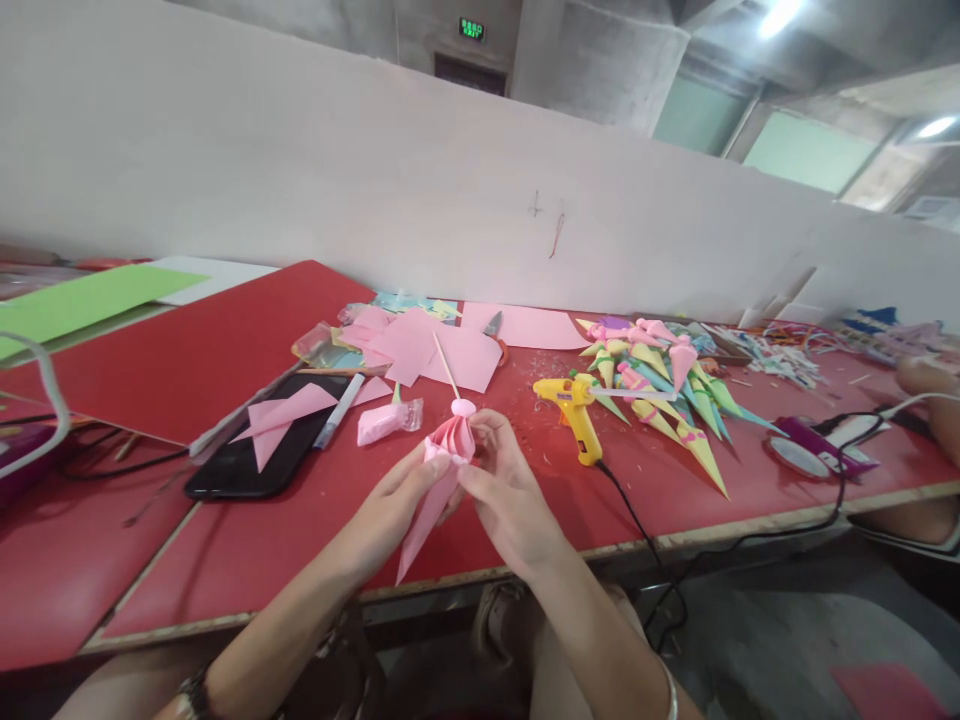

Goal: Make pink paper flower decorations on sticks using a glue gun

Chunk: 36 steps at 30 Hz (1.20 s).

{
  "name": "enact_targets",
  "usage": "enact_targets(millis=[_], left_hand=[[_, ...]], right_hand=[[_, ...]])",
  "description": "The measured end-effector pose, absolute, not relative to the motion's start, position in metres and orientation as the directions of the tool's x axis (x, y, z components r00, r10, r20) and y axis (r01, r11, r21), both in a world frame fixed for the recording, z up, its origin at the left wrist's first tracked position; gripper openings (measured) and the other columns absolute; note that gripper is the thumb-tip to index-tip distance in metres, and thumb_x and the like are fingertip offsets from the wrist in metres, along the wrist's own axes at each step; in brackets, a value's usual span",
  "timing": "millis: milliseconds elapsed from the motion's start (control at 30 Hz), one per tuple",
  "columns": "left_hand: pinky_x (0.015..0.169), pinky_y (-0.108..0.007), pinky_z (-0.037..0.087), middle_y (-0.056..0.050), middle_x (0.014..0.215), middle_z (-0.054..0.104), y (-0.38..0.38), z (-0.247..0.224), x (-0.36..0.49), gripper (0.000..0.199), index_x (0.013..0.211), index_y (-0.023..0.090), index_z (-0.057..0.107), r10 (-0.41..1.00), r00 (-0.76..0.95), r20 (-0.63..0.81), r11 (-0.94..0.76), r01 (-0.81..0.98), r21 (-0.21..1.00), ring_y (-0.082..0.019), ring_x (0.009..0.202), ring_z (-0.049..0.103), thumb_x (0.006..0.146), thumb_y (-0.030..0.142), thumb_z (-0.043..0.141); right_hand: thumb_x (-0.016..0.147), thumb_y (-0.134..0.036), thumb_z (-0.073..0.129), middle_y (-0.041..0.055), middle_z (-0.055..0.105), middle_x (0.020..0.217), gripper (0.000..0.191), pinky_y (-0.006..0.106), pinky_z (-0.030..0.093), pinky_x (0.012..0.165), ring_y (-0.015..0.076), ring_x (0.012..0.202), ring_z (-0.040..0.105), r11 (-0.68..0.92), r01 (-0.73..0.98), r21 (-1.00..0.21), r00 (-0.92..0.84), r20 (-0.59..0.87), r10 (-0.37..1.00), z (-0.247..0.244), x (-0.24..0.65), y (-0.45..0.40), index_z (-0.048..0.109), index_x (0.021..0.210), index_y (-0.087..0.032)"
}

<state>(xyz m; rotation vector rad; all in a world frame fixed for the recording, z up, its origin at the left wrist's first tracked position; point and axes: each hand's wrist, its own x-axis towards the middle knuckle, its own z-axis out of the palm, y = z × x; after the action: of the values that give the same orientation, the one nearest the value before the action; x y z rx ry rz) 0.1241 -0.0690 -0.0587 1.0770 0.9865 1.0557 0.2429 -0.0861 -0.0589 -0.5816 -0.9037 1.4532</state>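
Observation:
Between my two hands is a pink paper cone, its narrow tip slanting down to the left and its top gathered in folds. My left hand grips the cone's left side. My right hand pinches the folded upper part from the right. Above the folds sits a pink ball on a thin white stick that points up. A lump of pink clay-like material in clear wrap lies just left of the cone. To the right rests a yellow hot glue gun with a glue stick in its back.
Finished-looking coloured paper cones are piled at the right. Pink sheets and scissors lie behind my hands. On the left are a black phone-like slab and a large red board. A cord crosses the table edge.

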Motion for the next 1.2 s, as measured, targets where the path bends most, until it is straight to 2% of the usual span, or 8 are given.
enact_targets(millis=[233, 500, 600, 733, 833, 933, 1100, 1200], left_hand=[[0.047, -0.022, 0.039, 0.003, 0.052, 0.053, -0.068, -0.059, 0.122, 0.034, 0.084, 0.017, 0.065, 0.968, 0.224, -0.113, 0.149, -0.151, 0.977, -0.013, 0.051, 0.046, 0.068, 0.046, 0.066], [0.054, -0.024, 0.044, 0.003, 0.054, 0.054, -0.074, -0.054, 0.125, 0.030, 0.079, 0.018, 0.064, 0.962, 0.220, -0.163, 0.202, -0.165, 0.965, -0.017, 0.060, 0.053, 0.062, 0.042, 0.070], [0.051, -0.024, 0.042, 0.003, 0.054, 0.053, -0.075, -0.050, 0.124, 0.037, 0.089, 0.018, 0.065, 0.969, 0.206, -0.134, 0.159, -0.109, 0.981, -0.016, 0.055, 0.051, 0.064, 0.045, 0.068], [0.059, -0.027, 0.048, -0.002, 0.070, 0.062, -0.067, -0.049, 0.119, 0.042, 0.101, 0.020, 0.063, 0.981, 0.194, 0.009, -0.032, 0.115, 0.993, -0.020, 0.066, 0.058, 0.073, 0.050, 0.057], [0.082, -0.037, 0.048, -0.012, 0.109, 0.064, -0.059, -0.059, 0.115, 0.051, 0.122, 0.018, 0.051, 0.964, 0.211, 0.162, -0.244, 0.466, 0.850, -0.031, 0.100, 0.060, 0.080, 0.046, 0.050], [0.085, -0.046, 0.048, -0.022, 0.135, 0.047, -0.055, -0.072, 0.115, 0.060, 0.136, 0.011, 0.034, 0.939, 0.261, 0.224, -0.344, 0.738, 0.581, -0.038, 0.117, 0.052, 0.084, 0.039, 0.043], [0.068, -0.038, 0.055, -0.022, 0.145, 0.035, -0.055, -0.081, 0.121, 0.053, 0.139, 0.013, 0.030, 0.915, 0.273, 0.298, -0.353, 0.899, 0.258, -0.036, 0.123, 0.048, 0.090, 0.034, 0.034], [0.070, -0.039, 0.056, -0.024, 0.143, 0.037, -0.054, -0.083, 0.123, 0.056, 0.139, 0.013, 0.030, 0.902, 0.289, 0.321, -0.365, 0.907, 0.210, -0.037, 0.128, 0.042, 0.090, 0.039, 0.041]], right_hand=[[0.072, -0.032, 0.064, -0.0003, 0.054, 0.087, 0.027, 0.022, 0.049, 0.049, 0.0138, 0.071, 0.054, 0.081, -0.571, -0.817, -0.104, 0.170, 0.980, -0.062, 0.242, -0.084, 0.052, 0.095, -0.027], [0.068, -0.030, 0.068, -0.0024, 0.055, 0.085, 0.026, 0.023, 0.051, 0.060, 0.0134, 0.076, 0.055, 0.077, -0.580, -0.811, -0.067, 0.141, 0.988, -0.058, 0.240, -0.087, 0.053, 0.089, -0.027], [0.066, -0.030, 0.068, -0.0016, 0.055, 0.085, 0.027, 0.024, 0.050, 0.057, 0.0141, 0.075, 0.055, 0.058, -0.599, -0.798, -0.078, 0.129, 0.989, -0.057, 0.240, -0.086, 0.055, 0.089, -0.026], [0.064, -0.031, 0.068, -0.0003, 0.056, 0.087, 0.028, 0.025, 0.048, 0.071, 0.0141, 0.080, 0.055, 0.066, -0.583, -0.810, 0.063, 0.036, 0.997, -0.061, 0.243, -0.082, 0.058, 0.089, -0.024], [0.064, -0.031, 0.067, -0.0012, 0.052, 0.084, 0.027, 0.025, 0.046, 0.072, 0.0132, 0.076, 0.053, 0.027, -0.525, -0.851, 0.198, -0.091, 0.976, -0.065, 0.246, -0.078, 0.059, 0.088, -0.023], [0.065, -0.031, 0.065, -0.0021, 0.050, 0.080, 0.025, 0.025, 0.044, 0.071, 0.0131, 0.074, 0.051, 0.045, -0.494, -0.868, 0.274, -0.106, 0.956, -0.070, 0.249, -0.074, 0.059, 0.088, -0.024], [0.061, -0.027, 0.065, -0.0026, 0.050, 0.079, 0.025, 0.024, 0.042, 0.068, 0.0128, 0.073, 0.050, 0.065, -0.471, -0.880, 0.294, -0.087, 0.952, -0.073, 0.247, -0.074, 0.061, 0.086, -0.024], [0.058, -0.024, 0.063, -0.0029, 0.051, 0.080, 0.026, 0.024, 0.041, 0.070, 0.0126, 0.075, 0.049, 0.049, -0.418, -0.907, 0.289, -0.081, 0.954, -0.071, 0.245, -0.075, 0.062, 0.083, -0.023]])
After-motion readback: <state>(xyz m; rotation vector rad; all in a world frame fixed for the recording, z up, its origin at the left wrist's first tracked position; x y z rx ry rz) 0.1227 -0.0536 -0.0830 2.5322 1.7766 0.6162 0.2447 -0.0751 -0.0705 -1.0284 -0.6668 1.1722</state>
